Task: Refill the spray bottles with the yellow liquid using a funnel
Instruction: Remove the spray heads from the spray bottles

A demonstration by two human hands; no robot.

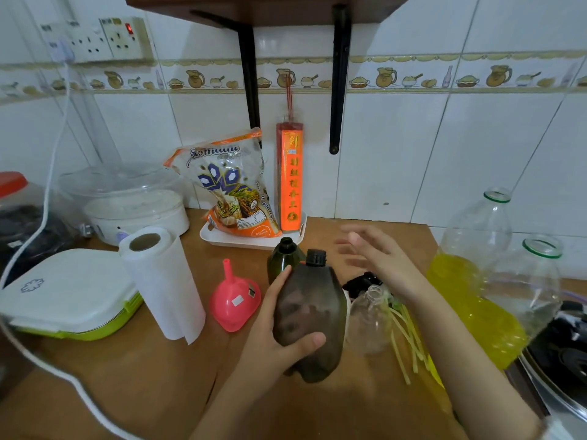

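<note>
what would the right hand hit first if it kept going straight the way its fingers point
Probably the white tray holding the rice bag and the orange incense box. The right hand, open and blurred, points left and away above the counter. Its height is unclear, so it might pass over the tray's rim.

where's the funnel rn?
Head view, centre-left: the pink funnel sits upside down on the wooden counter, between the paper towel roll and the dark bottle that the left hand holds.
</note>
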